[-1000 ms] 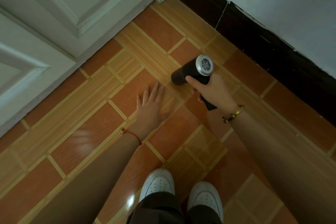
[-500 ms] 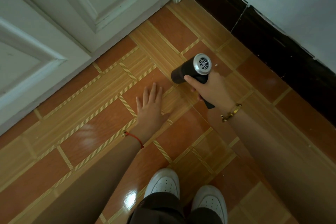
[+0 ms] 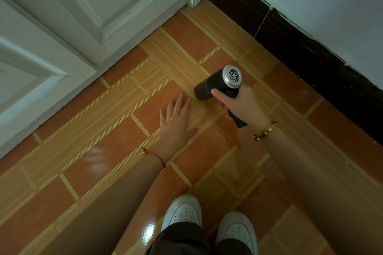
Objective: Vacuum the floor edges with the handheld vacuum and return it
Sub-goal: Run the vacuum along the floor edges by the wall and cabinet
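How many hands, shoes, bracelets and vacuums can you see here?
Hands: 2, the left hand and the right hand
Shoes: 2, the left white shoe and the right white shoe
Bracelets: 2, the red string bracelet and the gold bead bracelet
Vacuums: 1, the handheld vacuum
Total: 7

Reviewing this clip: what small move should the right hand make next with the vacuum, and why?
Probably slide the handheld vacuum forward to the floor edge below the door. The right hand grips it with its nozzle over open tile, apart from both door and dark skirting.
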{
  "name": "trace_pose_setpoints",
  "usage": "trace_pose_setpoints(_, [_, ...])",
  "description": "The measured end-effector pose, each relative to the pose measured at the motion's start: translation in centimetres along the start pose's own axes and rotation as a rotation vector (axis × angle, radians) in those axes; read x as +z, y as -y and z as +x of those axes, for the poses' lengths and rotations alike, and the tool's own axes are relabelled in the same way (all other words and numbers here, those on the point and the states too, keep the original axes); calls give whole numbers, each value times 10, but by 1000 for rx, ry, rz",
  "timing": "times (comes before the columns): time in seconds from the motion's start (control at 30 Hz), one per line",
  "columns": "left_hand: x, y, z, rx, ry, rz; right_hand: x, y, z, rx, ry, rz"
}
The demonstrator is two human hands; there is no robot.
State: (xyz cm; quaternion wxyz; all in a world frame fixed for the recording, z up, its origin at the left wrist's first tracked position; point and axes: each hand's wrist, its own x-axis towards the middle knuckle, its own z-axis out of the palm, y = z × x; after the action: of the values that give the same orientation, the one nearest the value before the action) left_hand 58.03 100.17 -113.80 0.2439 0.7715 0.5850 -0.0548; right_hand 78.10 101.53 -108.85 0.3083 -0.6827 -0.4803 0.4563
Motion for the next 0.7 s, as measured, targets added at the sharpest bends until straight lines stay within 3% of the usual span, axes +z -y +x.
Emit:
trace_pose_setpoints(0.1, [2, -9, 8, 39, -14, 31, -14, -7, -6, 49, -1, 45])
trace_pose_setpoints(0.43, [16, -32, 23, 141, 52, 96, -63, -29, -7, 44, -421, 1])
trace_pose_setpoints(0.7, [28, -35, 28, 137, 162, 222, -70, -33, 7, 58, -387, -70])
